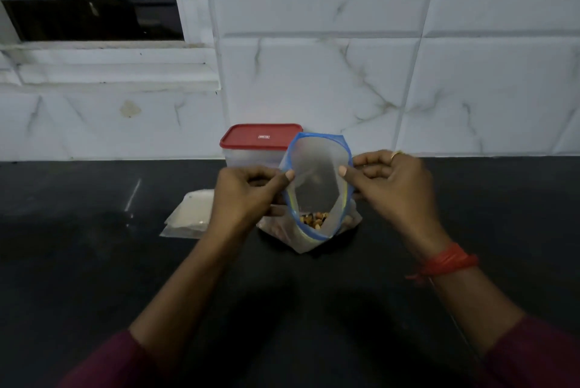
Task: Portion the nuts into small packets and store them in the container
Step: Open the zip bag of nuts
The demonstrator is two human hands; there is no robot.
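Two grips, left grip (248,196) and right grip (392,187), pinch the bag (317,180) rim open | nuts (315,219) low inside, bag on the bench (94,262) just before the container (257,140) | we keep it upright — pulling evenly.

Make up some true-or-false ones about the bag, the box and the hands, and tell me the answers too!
1. The left hand and the right hand both pinch the zip bag at its rim and hold it open. True.
2. The container has its red lid off. False: the lid sits on the container.
3. There are nuts at the bottom of the bag. True.
4. The rim of the bag is green. False: it is blue.
5. The clear packets lie to the right of the bag. False: they lie on the counter to its left.
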